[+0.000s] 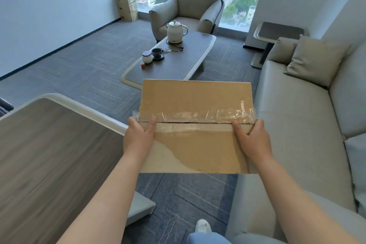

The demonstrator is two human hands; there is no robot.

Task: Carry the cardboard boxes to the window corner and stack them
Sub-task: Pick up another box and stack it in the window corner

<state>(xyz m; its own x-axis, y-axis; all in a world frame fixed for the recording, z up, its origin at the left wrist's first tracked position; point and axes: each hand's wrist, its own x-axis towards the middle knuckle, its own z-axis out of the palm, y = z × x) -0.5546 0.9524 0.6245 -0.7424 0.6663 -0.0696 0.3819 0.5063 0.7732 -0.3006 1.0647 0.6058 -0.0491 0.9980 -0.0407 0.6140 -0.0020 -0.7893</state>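
Observation:
A brown cardboard box (pixel 196 101) with clear tape along its top seam is held in the air in front of me. My left hand (pixel 138 136) grips its left edge, thumb lying on top. My right hand (pixel 254 138) grips its right edge the same way. Far off, in the window corner at the upper left, a stack of cardboard boxes (pixel 126 5) stands against the wall.
A wood-topped table (pixel 49 154) is close on my left. Ahead stands a low coffee table (pixel 178 61) with a white kettle (pixel 175 31) and cups. A grey armchair (pixel 190 8) sits by the window, a sofa (pixel 307 115) on my right. Carpet lies open toward the corner.

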